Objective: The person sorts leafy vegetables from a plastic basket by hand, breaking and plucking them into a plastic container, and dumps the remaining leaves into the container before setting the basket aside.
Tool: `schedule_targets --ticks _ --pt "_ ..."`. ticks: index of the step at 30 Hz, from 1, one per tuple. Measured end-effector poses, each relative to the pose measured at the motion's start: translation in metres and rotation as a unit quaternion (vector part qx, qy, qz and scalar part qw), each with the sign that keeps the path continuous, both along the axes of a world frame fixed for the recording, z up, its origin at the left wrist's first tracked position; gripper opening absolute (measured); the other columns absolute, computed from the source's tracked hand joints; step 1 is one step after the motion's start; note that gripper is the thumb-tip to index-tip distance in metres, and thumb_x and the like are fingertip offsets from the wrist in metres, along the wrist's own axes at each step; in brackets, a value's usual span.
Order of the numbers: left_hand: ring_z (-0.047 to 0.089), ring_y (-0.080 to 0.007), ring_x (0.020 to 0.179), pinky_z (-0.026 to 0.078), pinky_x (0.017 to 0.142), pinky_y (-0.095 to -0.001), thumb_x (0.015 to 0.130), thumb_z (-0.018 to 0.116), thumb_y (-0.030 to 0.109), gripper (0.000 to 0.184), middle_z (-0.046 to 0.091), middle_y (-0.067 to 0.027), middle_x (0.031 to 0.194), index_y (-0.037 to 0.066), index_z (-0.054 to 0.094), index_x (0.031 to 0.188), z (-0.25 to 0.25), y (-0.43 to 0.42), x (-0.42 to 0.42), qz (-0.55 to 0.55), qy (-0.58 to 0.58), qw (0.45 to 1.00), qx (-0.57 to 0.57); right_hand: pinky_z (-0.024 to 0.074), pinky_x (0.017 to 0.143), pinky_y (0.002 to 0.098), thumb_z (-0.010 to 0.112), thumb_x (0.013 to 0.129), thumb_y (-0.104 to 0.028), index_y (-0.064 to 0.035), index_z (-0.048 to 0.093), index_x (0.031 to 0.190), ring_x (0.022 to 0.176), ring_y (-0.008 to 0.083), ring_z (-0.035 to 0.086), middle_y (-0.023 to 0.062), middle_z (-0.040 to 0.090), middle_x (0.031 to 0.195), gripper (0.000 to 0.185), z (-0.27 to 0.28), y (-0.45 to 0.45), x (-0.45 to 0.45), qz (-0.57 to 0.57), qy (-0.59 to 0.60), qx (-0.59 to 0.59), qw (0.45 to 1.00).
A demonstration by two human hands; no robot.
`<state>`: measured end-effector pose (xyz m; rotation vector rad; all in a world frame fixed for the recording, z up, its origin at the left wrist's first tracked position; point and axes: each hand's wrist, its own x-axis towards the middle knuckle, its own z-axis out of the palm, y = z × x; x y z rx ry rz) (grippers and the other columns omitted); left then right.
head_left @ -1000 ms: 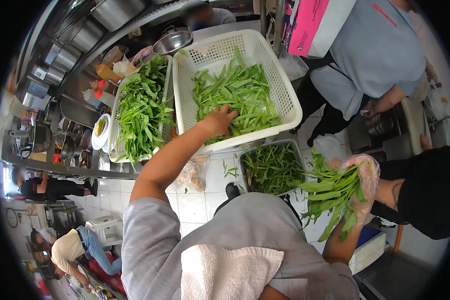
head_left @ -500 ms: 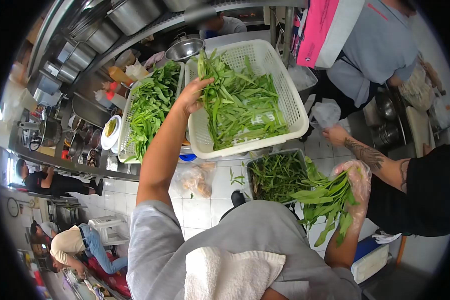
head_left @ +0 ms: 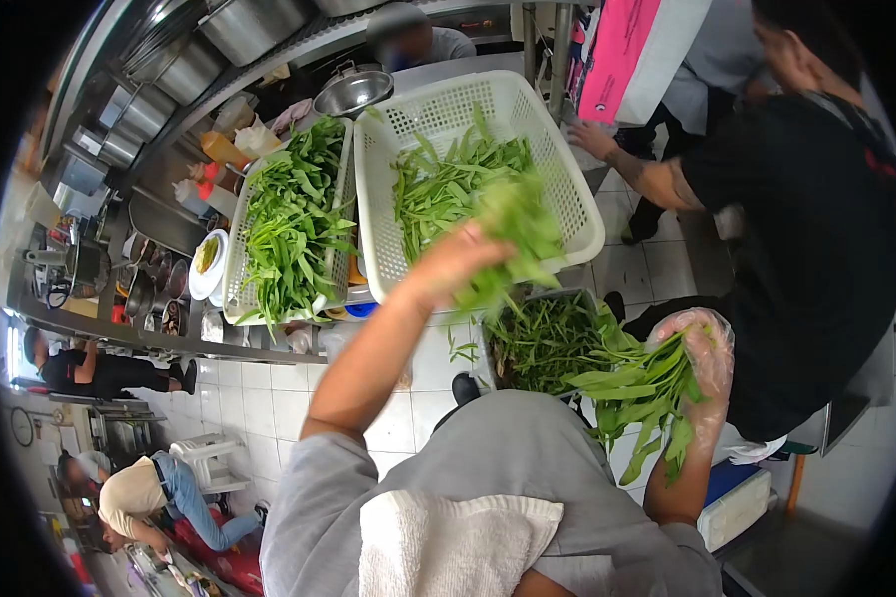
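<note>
My left hand (head_left: pixel 460 261), bare and blurred by motion, grips a bunch of leafy greens (head_left: pixel 520 234) over the front edge of the large white perforated basket (head_left: pixel 388 261). More loose greens (head_left: pixel 448 189) lie inside that basket. My right hand (head_left: pixel 702 348), in a clear plastic glove, is closed around the stems of another bunch (head_left: pixel 637 383), whose leaves hang down to the left. Below the basket, a grey bin (head_left: pixel 483 348) on the floor holds darker greens and stems. A narrower white basket (head_left: pixel 231 289) heaped with greens stands to the left.
A person in black (head_left: pixel 806 229) stands close on the right, one arm stretched toward the large basket. A metal bowl (head_left: pixel 353 92) sits behind the baskets. Shelves with pots (head_left: pixel 259 30) line the upper left. A pink and white bag (head_left: pixel 622 60) hangs at the top.
My left hand has lifted greens from the large basket and swung them right and toward me. My right hand still holds its bunch. The person in black has moved further into view.
</note>
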<state>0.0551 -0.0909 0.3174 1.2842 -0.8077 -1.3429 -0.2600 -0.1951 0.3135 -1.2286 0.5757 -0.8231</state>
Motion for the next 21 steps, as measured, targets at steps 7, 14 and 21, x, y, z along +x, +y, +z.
schedule_targets --ticks 7,14,21 --pt "0.057 -0.0255 0.108 0.042 0.097 -0.0356 0.084 0.067 0.023 0.051 0.06 -0.0144 0.117 0.007 0.05 0.129 -0.151 -0.009 -0.087 -0.178 -0.391 0.903 -0.017 0.0502 0.068 0.0313 0.057 0.086 -0.015 -0.0004 0.056 0.083 0.07 0.0187 0.06 0.0144 0.064 0.08 0.015 0.011 0.008 -0.006 -0.009 0.015 -0.042 0.999" --pt "0.066 -0.0257 0.085 0.054 0.077 -0.0335 0.087 0.062 0.016 0.041 0.066 -0.0146 0.106 0.005 0.053 0.126 -0.038 -0.021 -0.027 -0.151 -0.254 0.955 0.038 0.0507 0.068 0.0322 0.06 0.086 -0.017 -0.0016 0.057 0.084 0.07 0.0195 0.061 0.0143 0.063 0.079 0.016 0.011 0.012 -0.01 -0.022 0.015 -0.047 0.999" --pt "0.063 -0.0333 0.096 0.05 0.082 -0.0456 0.085 0.051 0.01 0.025 0.061 -0.0205 0.108 0.006 0.064 0.107 -0.124 -0.066 0.137 0.067 -0.715 0.676 0.165 0.0502 0.069 0.0327 0.06 0.085 -0.014 -0.001 0.058 0.082 0.072 0.0193 0.06 0.0136 0.063 0.079 0.014 0.015 0.01 -0.008 -0.002 0.017 -0.067 0.998"
